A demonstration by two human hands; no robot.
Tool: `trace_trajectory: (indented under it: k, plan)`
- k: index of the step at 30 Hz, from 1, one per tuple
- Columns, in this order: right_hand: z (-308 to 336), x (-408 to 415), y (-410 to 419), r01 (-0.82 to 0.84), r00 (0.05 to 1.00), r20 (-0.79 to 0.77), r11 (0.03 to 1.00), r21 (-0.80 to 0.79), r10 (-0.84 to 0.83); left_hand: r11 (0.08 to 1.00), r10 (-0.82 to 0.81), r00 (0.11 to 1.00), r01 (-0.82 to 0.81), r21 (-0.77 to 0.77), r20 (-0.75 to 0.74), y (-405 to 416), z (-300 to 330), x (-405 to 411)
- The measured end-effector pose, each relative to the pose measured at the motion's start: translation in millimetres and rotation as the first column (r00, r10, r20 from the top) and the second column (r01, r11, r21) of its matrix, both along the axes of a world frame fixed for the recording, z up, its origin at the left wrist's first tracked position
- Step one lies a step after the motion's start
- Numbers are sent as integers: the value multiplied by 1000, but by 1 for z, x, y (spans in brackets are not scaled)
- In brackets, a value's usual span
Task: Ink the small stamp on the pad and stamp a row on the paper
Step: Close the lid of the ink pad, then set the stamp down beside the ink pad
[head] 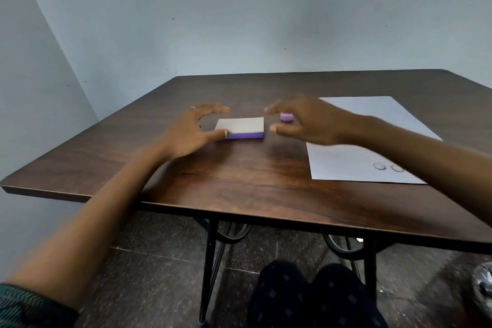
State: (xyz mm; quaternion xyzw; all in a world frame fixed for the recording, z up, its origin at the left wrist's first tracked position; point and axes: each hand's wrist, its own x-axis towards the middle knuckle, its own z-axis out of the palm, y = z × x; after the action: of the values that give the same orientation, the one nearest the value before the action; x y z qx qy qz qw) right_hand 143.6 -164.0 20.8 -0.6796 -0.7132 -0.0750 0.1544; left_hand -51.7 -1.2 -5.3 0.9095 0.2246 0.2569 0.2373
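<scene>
The ink pad (241, 126) lies shut at mid-table, a grey lid over a purple base. My left hand (186, 133) is at its left end with fingers spread; the thumb tip touches the front left corner and the fingers arch over the far left corner. My right hand (306, 122) hovers, blurred, just right of the pad with fingers apart. The small purple stamp (287, 116) shows in the gap between its thumb and forefinger and seems to stand on the table, not gripped. The white paper (372, 141) lies to the right with two faint round prints near its front edge.
The dark wooden table (239, 181) stands against a pale wall, with its left edge and front edge close by. My right forearm crosses the paper's front right corner. My knees and the black metal table legs are below the front edge.
</scene>
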Motion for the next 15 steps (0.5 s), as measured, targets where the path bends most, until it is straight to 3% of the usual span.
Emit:
trace_trajectory:
  k: [7,15]
  plan:
    - [48,50,42,-67,997,42,982,178,60,995,-85,991,90,46,-106,12,29,58]
    - [45,116,137,-82,996,44,991,110,78,985,-108,937,146,92,-333,72,34,152]
